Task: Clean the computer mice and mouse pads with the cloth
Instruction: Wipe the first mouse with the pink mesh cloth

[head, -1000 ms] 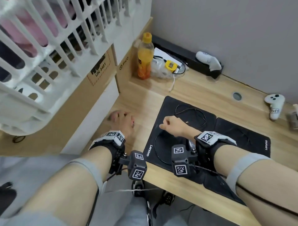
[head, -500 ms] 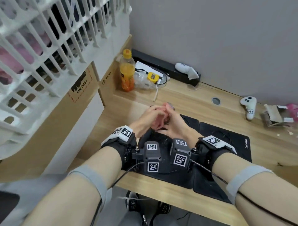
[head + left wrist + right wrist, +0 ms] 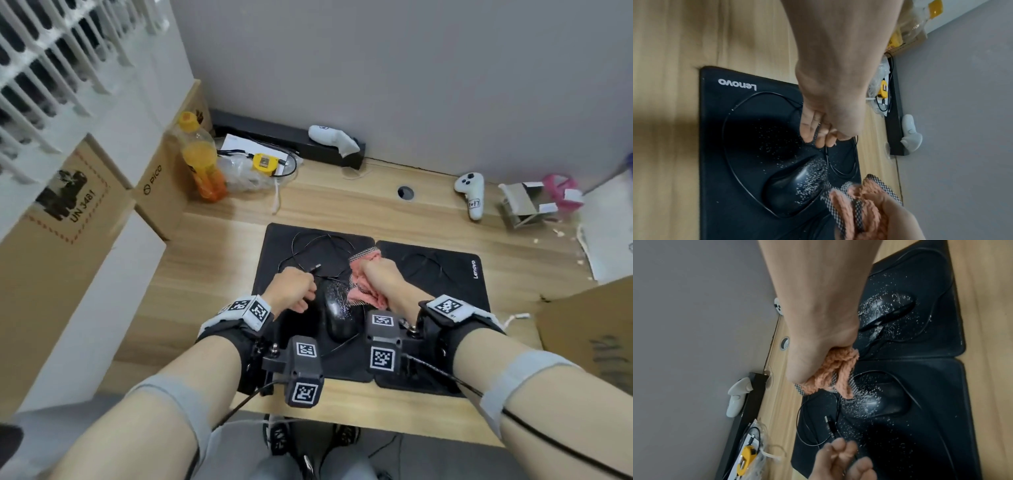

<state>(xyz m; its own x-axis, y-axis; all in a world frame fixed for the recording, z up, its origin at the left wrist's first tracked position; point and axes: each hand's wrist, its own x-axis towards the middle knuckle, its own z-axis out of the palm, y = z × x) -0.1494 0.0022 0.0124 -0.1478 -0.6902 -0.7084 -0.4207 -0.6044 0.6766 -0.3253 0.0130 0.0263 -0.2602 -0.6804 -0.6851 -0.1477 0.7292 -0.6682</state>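
Two black Lenovo mouse pads [image 3: 455, 274] [image 3: 735, 146] lie side by side on the wooden desk. A black mouse [image 3: 337, 308] [image 3: 795, 186] [image 3: 885, 402], speckled with white crumbs, sits on the left pad. My left hand [image 3: 293, 287] [image 3: 822, 138] pinches its thin black cable [image 3: 826, 155] just ahead of the mouse. My right hand [image 3: 380, 277] grips a bunched orange-pink cloth [image 3: 363, 284] [image 3: 830, 374] right beside the mouse's front. A second speckled mouse [image 3: 885, 311] lies on the right pad, hidden under my right wrist in the head view.
An orange drink bottle [image 3: 202, 164], cardboard boxes [image 3: 154, 185] and a plastic bag [image 3: 246, 171] stand at the back left. Two white controllers [image 3: 332, 138] [image 3: 471, 195] lie near the wall. Another cardboard box [image 3: 589, 342] sits at the right edge.
My hands, joined on the cloth above the pads half a second ago, have separated and lowered. The left now pinches the cable and the right holds the cloth by the mouse.
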